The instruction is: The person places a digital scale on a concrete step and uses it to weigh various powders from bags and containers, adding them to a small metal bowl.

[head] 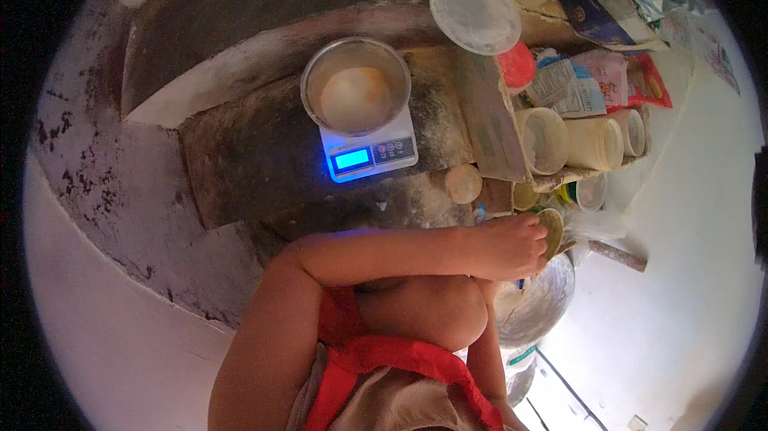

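My left hand (513, 245) reaches across to the right, its fingers curled at the edge of a round yellowish tub or lid (555, 233). My right forearm (487, 335) shows beyond a bent knee, while my right hand is hidden behind the left one. A large round metal basin (558, 305) lies just below the hands, partly covered by them. Farther off, a steel bowl (312, 98) holding white powder with an orange-tinted patch rests on a white digital kitchen scale (405, 152) whose blue display is lit.
Right of the scale stands a worn cardboard box (489, 125) with plastic tubs (594, 143) and printed packets (600, 80). A translucent round lid (476, 12) sits at its far corner, near a red round thing (516, 65). A pale round-ended object (463, 183) lies before the box.
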`<action>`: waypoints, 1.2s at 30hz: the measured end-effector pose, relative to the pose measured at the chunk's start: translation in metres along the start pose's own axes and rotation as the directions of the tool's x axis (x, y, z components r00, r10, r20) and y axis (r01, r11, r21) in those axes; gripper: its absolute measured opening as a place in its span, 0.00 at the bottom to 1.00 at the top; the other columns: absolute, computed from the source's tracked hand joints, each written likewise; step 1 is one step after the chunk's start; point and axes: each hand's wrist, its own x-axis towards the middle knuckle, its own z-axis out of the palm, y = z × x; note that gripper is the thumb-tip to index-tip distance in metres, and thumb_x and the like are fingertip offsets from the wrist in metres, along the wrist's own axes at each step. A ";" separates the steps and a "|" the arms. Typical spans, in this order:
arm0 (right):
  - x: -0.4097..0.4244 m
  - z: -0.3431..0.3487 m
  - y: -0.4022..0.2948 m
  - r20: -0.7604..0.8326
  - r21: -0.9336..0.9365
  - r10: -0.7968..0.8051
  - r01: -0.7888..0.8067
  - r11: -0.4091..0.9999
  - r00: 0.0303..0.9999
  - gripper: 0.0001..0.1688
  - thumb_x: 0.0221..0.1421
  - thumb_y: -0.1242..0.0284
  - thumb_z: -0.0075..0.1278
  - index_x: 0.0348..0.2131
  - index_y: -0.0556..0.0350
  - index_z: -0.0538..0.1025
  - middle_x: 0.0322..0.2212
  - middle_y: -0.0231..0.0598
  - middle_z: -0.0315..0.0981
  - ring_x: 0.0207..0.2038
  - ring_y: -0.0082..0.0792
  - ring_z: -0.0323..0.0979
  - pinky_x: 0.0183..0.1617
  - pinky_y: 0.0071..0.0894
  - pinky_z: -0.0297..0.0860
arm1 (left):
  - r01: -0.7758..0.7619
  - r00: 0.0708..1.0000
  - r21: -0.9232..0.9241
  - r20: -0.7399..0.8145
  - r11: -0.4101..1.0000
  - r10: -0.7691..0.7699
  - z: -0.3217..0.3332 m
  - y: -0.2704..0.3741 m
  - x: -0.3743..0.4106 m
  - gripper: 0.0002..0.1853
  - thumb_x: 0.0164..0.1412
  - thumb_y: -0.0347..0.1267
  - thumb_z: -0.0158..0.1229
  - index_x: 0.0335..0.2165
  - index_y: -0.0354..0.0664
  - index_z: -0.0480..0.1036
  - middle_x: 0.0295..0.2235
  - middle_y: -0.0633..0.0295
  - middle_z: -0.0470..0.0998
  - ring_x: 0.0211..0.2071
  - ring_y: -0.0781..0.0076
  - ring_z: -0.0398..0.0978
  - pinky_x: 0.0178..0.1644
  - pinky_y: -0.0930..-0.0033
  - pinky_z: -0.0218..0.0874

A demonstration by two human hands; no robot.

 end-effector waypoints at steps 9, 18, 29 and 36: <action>0.045 -0.012 -0.158 -0.192 0.207 -0.176 0.215 0.954 0.965 0.36 0.47 0.70 0.61 0.51 0.66 0.62 0.47 0.45 0.66 0.47 0.35 0.65 0.52 0.32 0.62 | 0.339 0.830 -0.349 -0.327 0.874 -0.453 -0.112 -0.034 -0.004 0.27 0.42 0.41 0.65 0.43 0.46 0.69 0.46 0.62 0.69 0.49 0.63 0.65 0.55 0.56 0.53; 0.050 -0.009 -0.215 0.014 0.215 -0.289 0.279 0.936 0.957 0.37 0.44 0.69 0.63 0.50 0.65 0.64 0.43 0.40 0.69 0.44 0.31 0.67 0.51 0.30 0.62 | 0.386 0.627 -0.854 -0.033 0.348 -0.778 -0.046 -0.029 -0.084 0.41 0.48 0.42 0.66 0.54 0.35 0.55 0.49 0.47 0.64 0.52 0.54 0.63 0.56 0.59 0.52; 0.052 0.016 -0.242 0.113 0.158 -0.325 0.306 0.939 0.939 0.39 0.43 0.64 0.65 0.49 0.64 0.65 0.43 0.39 0.70 0.43 0.28 0.67 0.48 0.28 0.64 | 0.199 0.507 -0.965 -0.046 0.169 -0.861 -0.035 -0.026 -0.086 0.41 0.56 0.43 0.58 0.58 0.34 0.47 0.52 0.48 0.61 0.54 0.56 0.60 0.58 0.60 0.48; 0.055 0.021 -0.244 0.124 0.115 -0.342 0.329 0.937 0.931 0.36 0.43 0.67 0.65 0.48 0.65 0.66 0.41 0.38 0.71 0.42 0.27 0.68 0.46 0.27 0.65 | 0.141 0.461 -0.985 -0.022 0.098 -0.887 -0.035 -0.023 -0.087 0.43 0.57 0.45 0.56 0.59 0.34 0.43 0.54 0.48 0.59 0.56 0.58 0.58 0.59 0.60 0.47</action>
